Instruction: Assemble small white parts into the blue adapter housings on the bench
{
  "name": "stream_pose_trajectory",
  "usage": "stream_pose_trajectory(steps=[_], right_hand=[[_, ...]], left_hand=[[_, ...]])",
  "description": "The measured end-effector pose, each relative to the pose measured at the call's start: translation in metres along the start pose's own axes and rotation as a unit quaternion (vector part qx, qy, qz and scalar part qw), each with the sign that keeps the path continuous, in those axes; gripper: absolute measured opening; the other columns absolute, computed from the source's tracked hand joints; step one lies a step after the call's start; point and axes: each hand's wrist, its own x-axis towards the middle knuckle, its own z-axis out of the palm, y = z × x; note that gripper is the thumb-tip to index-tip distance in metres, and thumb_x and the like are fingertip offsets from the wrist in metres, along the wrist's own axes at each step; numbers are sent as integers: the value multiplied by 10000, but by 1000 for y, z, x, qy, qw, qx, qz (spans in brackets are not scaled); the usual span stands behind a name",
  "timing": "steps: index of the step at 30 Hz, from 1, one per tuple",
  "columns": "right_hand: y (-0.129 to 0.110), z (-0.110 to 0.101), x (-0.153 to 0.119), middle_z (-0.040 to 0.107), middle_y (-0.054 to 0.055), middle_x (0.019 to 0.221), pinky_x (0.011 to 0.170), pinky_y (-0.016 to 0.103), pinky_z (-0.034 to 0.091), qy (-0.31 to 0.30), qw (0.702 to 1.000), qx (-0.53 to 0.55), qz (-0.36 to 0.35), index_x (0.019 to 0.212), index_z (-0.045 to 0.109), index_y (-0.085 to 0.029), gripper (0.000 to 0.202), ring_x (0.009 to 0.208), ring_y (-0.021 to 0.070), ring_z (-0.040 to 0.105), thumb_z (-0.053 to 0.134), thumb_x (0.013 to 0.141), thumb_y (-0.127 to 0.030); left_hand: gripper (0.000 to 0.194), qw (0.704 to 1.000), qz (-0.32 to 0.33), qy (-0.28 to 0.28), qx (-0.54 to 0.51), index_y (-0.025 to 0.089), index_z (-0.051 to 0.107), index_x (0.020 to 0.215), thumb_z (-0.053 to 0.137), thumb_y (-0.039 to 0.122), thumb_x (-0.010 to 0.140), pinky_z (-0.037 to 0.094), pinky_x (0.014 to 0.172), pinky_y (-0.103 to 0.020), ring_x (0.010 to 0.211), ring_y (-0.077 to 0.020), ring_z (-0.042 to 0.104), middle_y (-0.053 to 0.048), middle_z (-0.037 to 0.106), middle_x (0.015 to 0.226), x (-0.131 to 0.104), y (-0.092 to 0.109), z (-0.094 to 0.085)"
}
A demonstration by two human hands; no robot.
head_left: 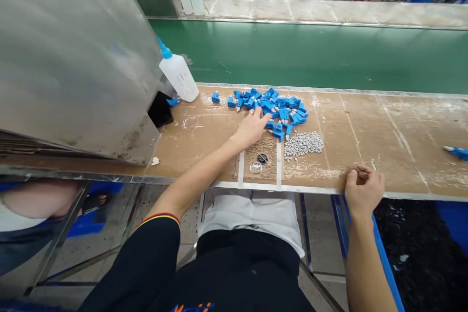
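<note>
My left hand [251,128] reaches to the near left side of a pile of small blue plastic parts [283,102] with pale tips. Its thumb and forefinger are a little apart at the blue pieces, and I see nothing held between them. At the table's front edge, my right hand [364,189] is curled closed. Whatever its fingers hold, if anything, is hidden. A heap of small grey pieces [304,144] lies between the hands, nearer the left. Close below my left wrist are a small black round dish [262,158] and a clear round dish [256,167], with a thin stick across the black one.
A white squeeze bottle [179,75] with a blue nozzle leans by a large metal housing [80,58] at left. Beyond the table runs a green conveyor belt [310,53]. A blue bin [387,258] of dark pieces stands below right. Another person's leg [40,200] shows at left.
</note>
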Motion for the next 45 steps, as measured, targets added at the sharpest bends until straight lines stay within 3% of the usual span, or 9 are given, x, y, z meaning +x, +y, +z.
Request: stream_pose_trajectory(steps=[5, 10, 17, 21, 24, 29, 36, 41, 45], right_hand=[[-50, 10, -10, 655, 64, 847, 638, 353, 500, -156, 979, 101, -80, 938, 656, -243, 155, 692, 210, 598, 597, 935, -386], [-83, 29, -8, 671, 59, 818, 659, 354, 525, -334, 928, 109, -123, 925, 640, -222, 189, 668, 202, 606, 548, 941, -386], [-86, 44, 9, 665, 69, 849, 731, 371, 546, -388, 898, 53, -201, 904, 629, -235, 94, 737, 229, 640, 589, 943, -311], [-86, 49, 15, 683, 92, 900, 768, 382, 553, -399, 877, 27, -268, 867, 646, -237, 137, 826, 253, 666, 547, 960, -248], [-87, 50, 19, 691, 90, 933, 794, 387, 557, -413, 860, 47, -297, 878, 677, -245, 194, 872, 252, 671, 513, 982, -241], [-90, 39, 19, 701, 80, 941, 771, 375, 548, -413, 870, 85, -255, 911, 666, -240, 187, 850, 236, 674, 489, 971, -221], [-100, 42, 22, 656, 40, 725, 647, 327, 484, -444, 876, -4, -188, 768, 594, -239, 116, 655, 207, 609, 588, 881, -261], [-107, 49, 30, 612, 19, 666, 599, 304, 448, -481, 842, -50, -239, 686, 508, -250, 168, 603, 185, 574, 600, 818, -200], [-110, 44, 13, 640, 38, 749, 630, 305, 472, -446, 838, -16, -314, 763, 527, -250, 144, 646, 190, 596, 582, 891, -216]], left_hand=[[382, 999, 24, -9, 35, 89, 649, 1206, 442, -25, 906, 464, 1039, -537, 1225, -380, 540, -257, 586, 1309, 20, 7, 7], [407, 994, 10, -6, 105, 82, 630, 1287, 376, 14, 977, 453, 1006, -468, 1222, -347, 556, -220, 658, 1218, 12, 4, 9], [413, 994, 18, -14, 104, 27, 668, 1177, 301, 14, 987, 432, 990, -515, 1308, -413, 527, -297, 630, 1295, 7, 12, -2], [252, 1000, -27, 14, 5, 84, 657, 1130, 466, 42, 973, 441, 997, -488, 1133, -339, 636, -217, 703, 1165, -12, 7, -26], [158, 993, -54, 68, -74, 143, 670, 1094, 597, 120, 956, 498, 878, -384, 980, -255, 671, -123, 733, 1066, -49, -8, -43], [101, 898, -123, 251, -341, 198, 736, 932, 781, 243, 854, 491, 680, -254, 774, -143, 633, -12, 706, 885, -122, -25, -36], [349, 755, -173, 314, -548, 193, 721, 856, 860, 507, 799, 582, 694, -251, 753, -143, 711, -32, 753, 844, -165, 4, 12], [364, 735, -191, 287, -584, 187, 724, 881, 856, 518, 808, 619, 707, -260, 755, -161, 753, -41, 773, 788, -172, 13, 16], [394, 726, -201, 286, -592, 183, 725, 877, 862, 542, 788, 608, 653, -237, 749, -158, 757, -55, 790, 824, -176, 9, 16]])
